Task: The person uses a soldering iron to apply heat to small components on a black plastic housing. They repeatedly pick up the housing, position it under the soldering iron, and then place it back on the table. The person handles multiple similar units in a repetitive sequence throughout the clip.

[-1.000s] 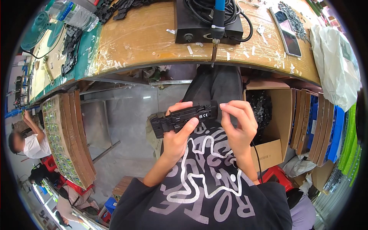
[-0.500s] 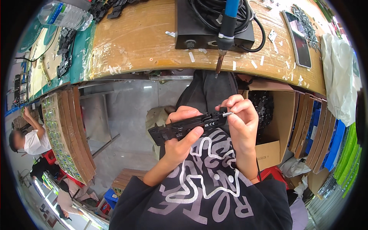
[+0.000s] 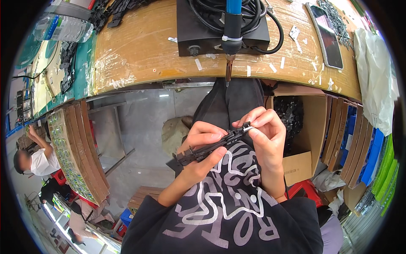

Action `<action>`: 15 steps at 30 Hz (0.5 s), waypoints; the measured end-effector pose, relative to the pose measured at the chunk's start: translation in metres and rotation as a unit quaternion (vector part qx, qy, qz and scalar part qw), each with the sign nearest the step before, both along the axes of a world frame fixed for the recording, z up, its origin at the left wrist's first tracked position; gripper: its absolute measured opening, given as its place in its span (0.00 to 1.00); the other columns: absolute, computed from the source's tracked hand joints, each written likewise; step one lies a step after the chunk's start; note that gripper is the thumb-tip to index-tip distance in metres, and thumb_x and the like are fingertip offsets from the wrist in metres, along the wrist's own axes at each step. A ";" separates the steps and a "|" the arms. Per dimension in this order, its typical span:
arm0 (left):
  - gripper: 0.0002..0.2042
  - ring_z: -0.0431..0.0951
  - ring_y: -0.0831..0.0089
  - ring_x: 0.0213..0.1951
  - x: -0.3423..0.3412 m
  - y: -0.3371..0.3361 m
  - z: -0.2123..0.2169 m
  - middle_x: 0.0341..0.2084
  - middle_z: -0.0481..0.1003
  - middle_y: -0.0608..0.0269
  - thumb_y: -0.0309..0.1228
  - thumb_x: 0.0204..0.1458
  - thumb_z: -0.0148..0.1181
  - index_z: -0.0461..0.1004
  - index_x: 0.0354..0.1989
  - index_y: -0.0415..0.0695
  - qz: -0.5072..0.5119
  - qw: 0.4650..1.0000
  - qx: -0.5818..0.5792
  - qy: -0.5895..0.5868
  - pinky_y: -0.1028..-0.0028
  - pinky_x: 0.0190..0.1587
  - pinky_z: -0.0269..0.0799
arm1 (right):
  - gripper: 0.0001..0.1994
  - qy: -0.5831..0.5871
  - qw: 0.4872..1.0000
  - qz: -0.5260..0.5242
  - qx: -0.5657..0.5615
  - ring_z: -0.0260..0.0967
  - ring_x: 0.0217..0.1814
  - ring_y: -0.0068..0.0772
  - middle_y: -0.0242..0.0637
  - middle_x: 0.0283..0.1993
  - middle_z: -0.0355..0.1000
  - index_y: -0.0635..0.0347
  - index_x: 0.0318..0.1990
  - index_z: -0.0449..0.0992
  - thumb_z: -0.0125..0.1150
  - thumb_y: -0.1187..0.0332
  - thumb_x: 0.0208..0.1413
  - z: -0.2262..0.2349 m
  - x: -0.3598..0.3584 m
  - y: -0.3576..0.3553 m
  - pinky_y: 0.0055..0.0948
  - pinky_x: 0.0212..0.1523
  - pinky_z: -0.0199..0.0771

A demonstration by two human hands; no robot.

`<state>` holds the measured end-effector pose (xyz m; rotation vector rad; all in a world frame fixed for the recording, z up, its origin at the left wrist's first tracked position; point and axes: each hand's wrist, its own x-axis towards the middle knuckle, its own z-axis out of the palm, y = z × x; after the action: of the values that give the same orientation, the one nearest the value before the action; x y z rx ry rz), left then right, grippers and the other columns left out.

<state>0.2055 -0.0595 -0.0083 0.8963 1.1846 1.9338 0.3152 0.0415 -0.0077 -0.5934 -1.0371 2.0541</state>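
A long black plastic housing (image 3: 207, 152) lies across my lap side, held in front of my shirt and tilted so its narrow edge faces up. My left hand (image 3: 202, 144) is closed round it, fingers on the far side and thumb on the near side. At its right end, my right hand (image 3: 270, 131) pinches a small silvery piece (image 3: 247, 128) between thumb and fingers, right against the housing. How that piece joins the housing is too small to tell.
A blue-and-black tool (image 3: 232, 34) with a metal tip hangs at the bench edge, before a black box (image 3: 186, 38) with coiled cable. A phone (image 3: 325, 38) lies at right. Below it stands a carton (image 3: 298, 167) of black parts. Another person (image 3: 42, 158) sits far left.
The housing has been turned about its length, so its broad printed side now shows less. My right fingers have closed in on its end. The view has shifted slightly.
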 end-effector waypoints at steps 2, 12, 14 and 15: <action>0.15 0.70 0.66 0.35 -0.002 0.000 0.000 0.32 0.65 0.52 0.17 0.40 0.56 0.65 0.38 0.41 -0.001 0.999 -0.005 0.048 0.74 0.37 0.69 | 0.06 0.032 0.999 0.019 -0.018 0.64 0.38 0.29 0.42 0.35 0.63 0.66 0.29 0.65 0.52 0.84 0.43 -0.001 0.003 0.003 0.33 0.44 0.68; 0.21 0.70 0.65 0.38 -0.018 -0.003 -0.002 0.34 0.67 0.51 0.17 0.38 0.57 0.63 0.44 0.39 -0.072 0.995 0.013 0.069 0.69 0.43 0.67 | 0.09 -0.079 0.993 0.070 0.049 0.66 0.41 0.33 0.45 0.39 0.65 0.72 0.36 0.70 0.50 0.84 0.45 0.006 0.009 0.005 0.27 0.45 0.66; 0.23 0.68 0.66 0.42 -0.015 0.001 -0.004 0.38 0.66 0.51 0.17 0.39 0.57 0.61 0.46 0.37 -0.095 0.995 0.029 0.028 0.68 0.48 0.63 | 0.08 -0.069 0.993 0.043 0.091 0.66 0.41 0.34 0.46 0.38 0.66 0.72 0.35 0.70 0.50 0.85 0.45 -0.003 0.010 0.006 0.28 0.44 0.67; 0.23 0.67 0.67 0.43 -0.014 0.002 -0.004 0.40 0.66 0.51 0.16 0.39 0.57 0.60 0.47 0.36 -0.099 0.995 -0.022 -0.022 0.69 0.49 0.61 | 0.08 -0.064 0.991 0.029 0.112 0.66 0.41 0.35 0.46 0.37 0.67 0.72 0.34 0.70 0.50 0.85 0.45 -0.005 0.010 0.008 0.28 0.44 0.67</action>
<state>0.1915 -0.0572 -0.0121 0.9086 1.0667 1.7528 0.3251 0.0493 -0.0127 -0.5891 -1.3542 1.9335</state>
